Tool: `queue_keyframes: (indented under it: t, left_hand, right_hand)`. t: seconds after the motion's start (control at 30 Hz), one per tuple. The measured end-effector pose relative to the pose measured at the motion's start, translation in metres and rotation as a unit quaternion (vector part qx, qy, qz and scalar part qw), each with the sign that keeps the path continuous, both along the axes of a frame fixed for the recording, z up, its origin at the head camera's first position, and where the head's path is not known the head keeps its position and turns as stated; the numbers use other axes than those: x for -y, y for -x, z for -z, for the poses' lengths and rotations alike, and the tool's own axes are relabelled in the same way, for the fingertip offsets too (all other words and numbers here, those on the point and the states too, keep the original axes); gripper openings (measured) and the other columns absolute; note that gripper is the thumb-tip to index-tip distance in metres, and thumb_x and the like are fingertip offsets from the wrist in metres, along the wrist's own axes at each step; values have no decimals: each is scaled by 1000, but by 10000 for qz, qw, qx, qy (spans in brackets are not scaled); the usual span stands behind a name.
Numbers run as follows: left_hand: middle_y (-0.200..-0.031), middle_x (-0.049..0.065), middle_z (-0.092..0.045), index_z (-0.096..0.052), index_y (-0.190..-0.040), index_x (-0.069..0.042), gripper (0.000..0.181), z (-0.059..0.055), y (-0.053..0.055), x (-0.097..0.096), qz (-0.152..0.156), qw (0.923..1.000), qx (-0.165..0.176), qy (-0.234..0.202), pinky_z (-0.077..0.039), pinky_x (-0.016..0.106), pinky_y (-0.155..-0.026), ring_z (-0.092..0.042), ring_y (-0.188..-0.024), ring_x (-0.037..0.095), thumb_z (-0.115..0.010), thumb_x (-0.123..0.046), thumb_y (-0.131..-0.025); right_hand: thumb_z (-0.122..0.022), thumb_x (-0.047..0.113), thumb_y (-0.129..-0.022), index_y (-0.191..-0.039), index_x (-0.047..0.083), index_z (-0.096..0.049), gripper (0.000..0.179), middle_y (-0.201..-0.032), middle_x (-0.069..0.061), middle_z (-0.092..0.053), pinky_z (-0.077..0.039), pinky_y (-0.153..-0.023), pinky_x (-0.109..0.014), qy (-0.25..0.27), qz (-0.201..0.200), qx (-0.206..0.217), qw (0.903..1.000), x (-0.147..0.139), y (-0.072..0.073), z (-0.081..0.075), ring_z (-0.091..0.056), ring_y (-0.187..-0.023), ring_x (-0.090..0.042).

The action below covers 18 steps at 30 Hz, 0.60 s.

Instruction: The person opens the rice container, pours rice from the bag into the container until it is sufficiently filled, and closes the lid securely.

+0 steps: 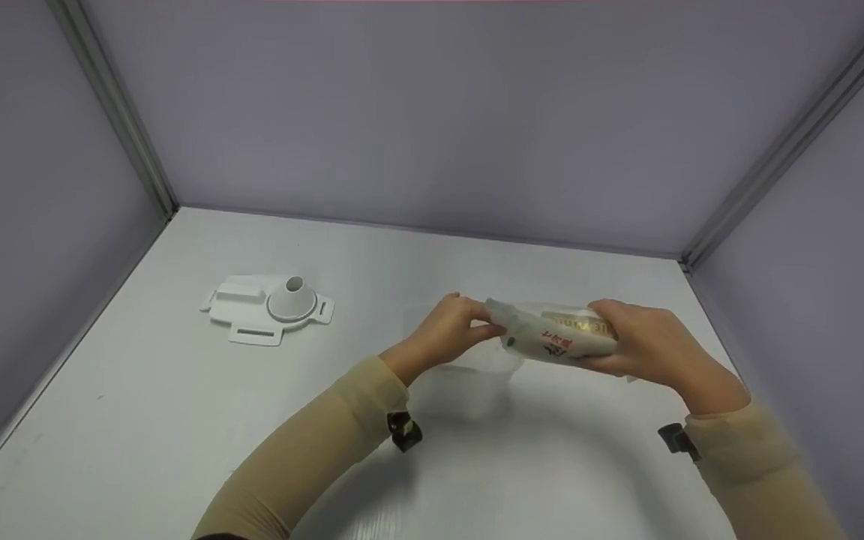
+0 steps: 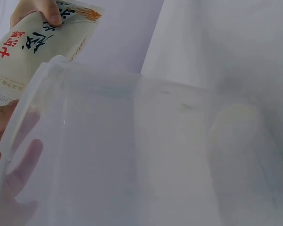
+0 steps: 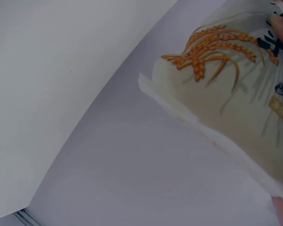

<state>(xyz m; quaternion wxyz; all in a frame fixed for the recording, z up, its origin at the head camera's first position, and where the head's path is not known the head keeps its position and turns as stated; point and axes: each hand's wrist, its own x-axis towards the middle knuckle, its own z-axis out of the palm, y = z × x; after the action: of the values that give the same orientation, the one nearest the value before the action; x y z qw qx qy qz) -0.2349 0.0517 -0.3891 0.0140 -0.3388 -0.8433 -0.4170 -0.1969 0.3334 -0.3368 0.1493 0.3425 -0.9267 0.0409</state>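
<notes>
A pale plastic rice bag [image 1: 526,339], printed with orange grain ears and dark and red characters, lies tilted in the air between both hands. My right hand [image 1: 646,341] grips its fuller right end, thumb on the printed side in the left wrist view. At the bag's other end, my left hand [image 1: 447,330] pinches the edge between thumb and fingers. Below that hand stands a translucent plastic container [image 1: 469,386]. Its wall [image 2: 104,141] fills much of the left wrist view, and some left fingers [image 2: 26,165] show through it.
On the table's left lies a white plastic lid [image 1: 237,311] with slotted side flaps and a cone-shaped white piece [image 1: 293,298] on it. Grey-violet panels [image 1: 432,120] enclose the white table [image 1: 139,390] at the back and sides.
</notes>
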Motion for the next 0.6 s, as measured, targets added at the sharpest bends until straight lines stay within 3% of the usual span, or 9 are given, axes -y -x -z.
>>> queue_keyframes:
  t: [0.6]
  left_hand:
    - [-104, -1, -69, -73, -101, -11, 18, 0, -2, 11, 3, 10000, 52, -33, -22, 45, -108, -60, -105, 12, -66, -20, -87]
  right_hand:
    - [-86, 35, -62, -102, 9, -58, 56, -79, 4, -61, -42, -51, -27, 41, -170, -136, 9998, 10, 2, -1, -49, -60, -8]
